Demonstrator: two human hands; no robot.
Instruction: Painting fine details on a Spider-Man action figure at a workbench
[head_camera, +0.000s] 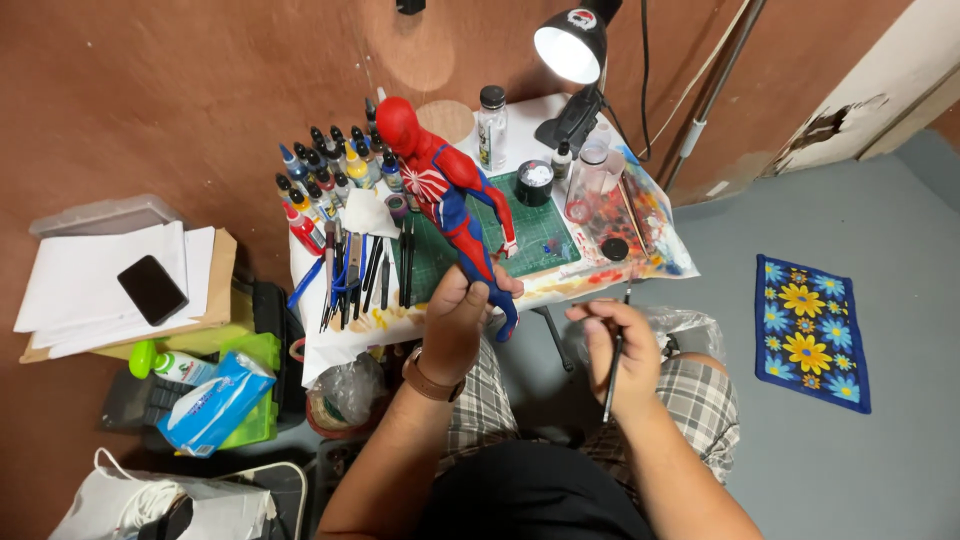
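One figurine (450, 200) in left hand (455, 320) leans head-up, away leftward.

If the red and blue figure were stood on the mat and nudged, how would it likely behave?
The figure is tall and slim on small feet, so it would probably tip. Its thin limbs look fragile. The left hand grips only its legs, suggesting it is light.

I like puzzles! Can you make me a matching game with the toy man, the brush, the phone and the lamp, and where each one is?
Things:
1. figure
2. brush
3. phone
4. lamp

Places:
A. on white papers
B. in the left hand
C. above the small table, lit
D. in the right hand

Pairs: 1-B, 2-D, 3-A, 4-C
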